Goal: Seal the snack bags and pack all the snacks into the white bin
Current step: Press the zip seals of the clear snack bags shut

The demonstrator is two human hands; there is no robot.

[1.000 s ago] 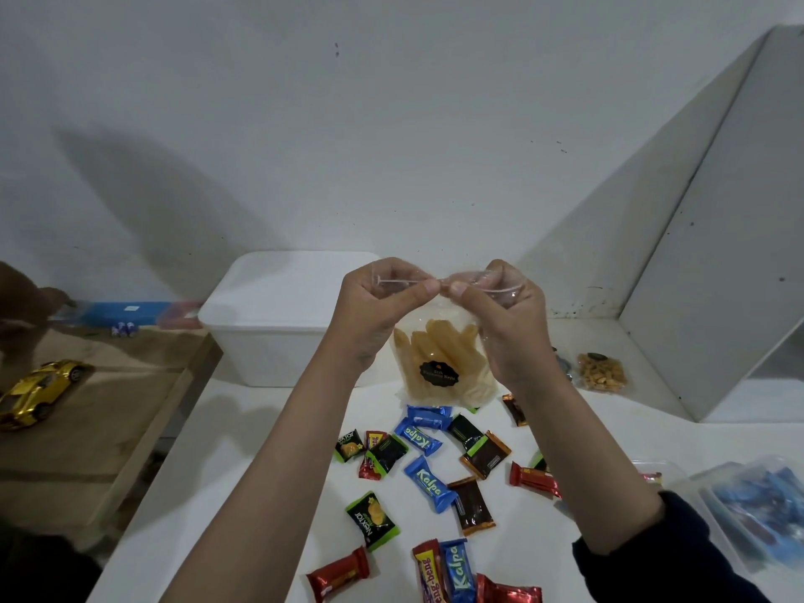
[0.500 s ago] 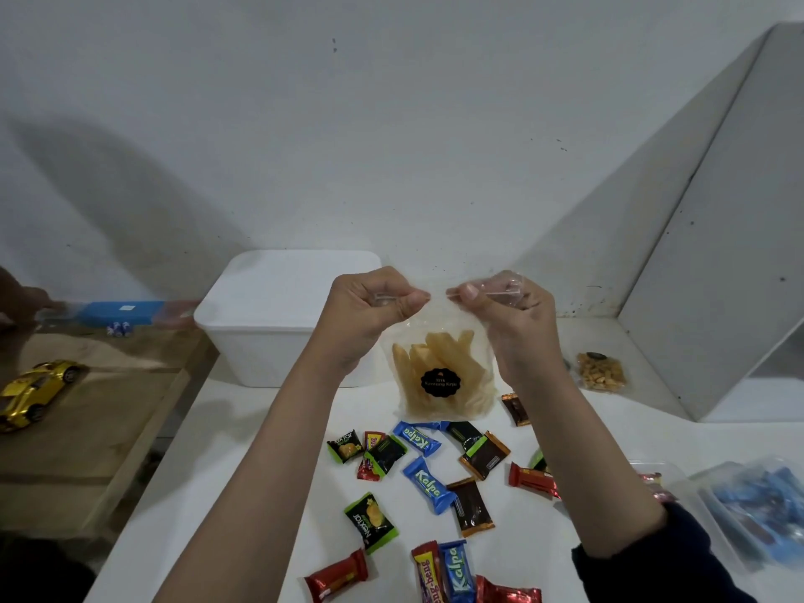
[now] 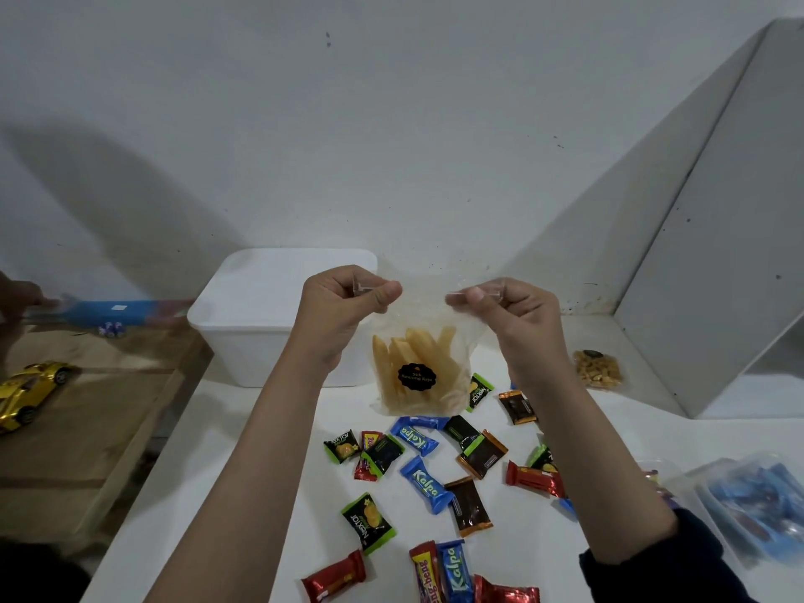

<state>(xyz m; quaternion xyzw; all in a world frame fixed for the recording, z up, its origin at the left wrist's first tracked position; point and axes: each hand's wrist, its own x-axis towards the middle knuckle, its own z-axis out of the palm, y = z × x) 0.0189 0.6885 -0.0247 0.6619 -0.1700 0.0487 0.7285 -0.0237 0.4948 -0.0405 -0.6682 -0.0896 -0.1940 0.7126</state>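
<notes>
A clear snack bag of pale yellow sticks with a black label hangs above the white table, in front of the white bin. The left hand and right hand each pinch a top corner of it. Small wrapped snacks lie scattered on the table below.

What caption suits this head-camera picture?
Two hands hold a clear zip bag of yellow sticks above scattered wrapped snacks.
</notes>
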